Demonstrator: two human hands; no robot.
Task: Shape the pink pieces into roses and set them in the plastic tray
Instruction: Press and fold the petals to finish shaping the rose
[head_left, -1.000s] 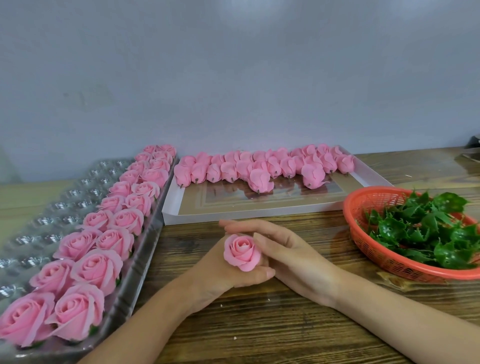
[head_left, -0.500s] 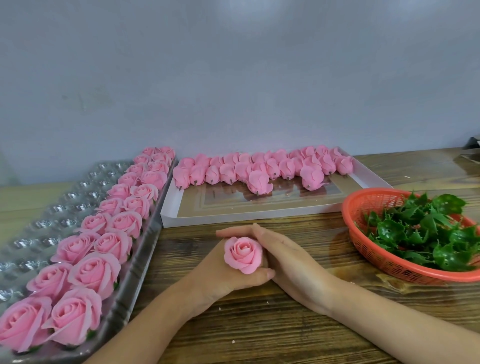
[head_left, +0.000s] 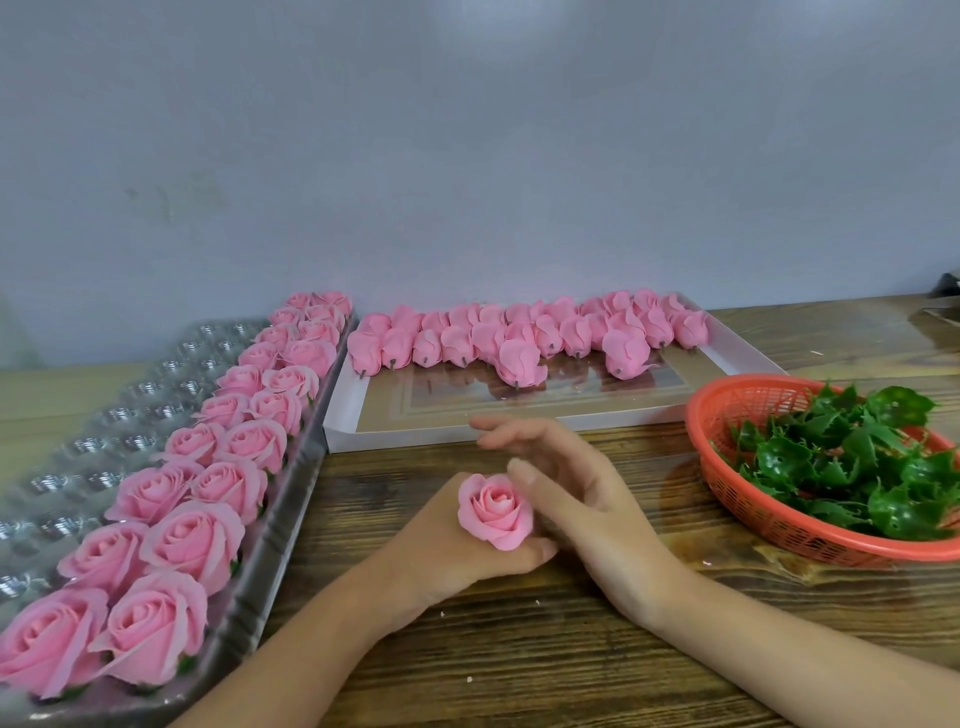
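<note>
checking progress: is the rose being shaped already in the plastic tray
No, the left hand holds the rose, apart from the plastic tray.

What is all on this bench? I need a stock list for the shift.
plastic tray: one, clear, left.
finished roses: about twenty, pink, two rows in the plastic tray.
white box: one, white, centre back.
pink pieces: many, pink, back of the white box.
basket: one, orange-red, right.
leaves: many, green, in the basket.
table: one, brown wood.
single rose: one, pink, in the left hand.
left hand: one, fingers round the single rose.
right hand: one, fingers straight, beside it.
</note>
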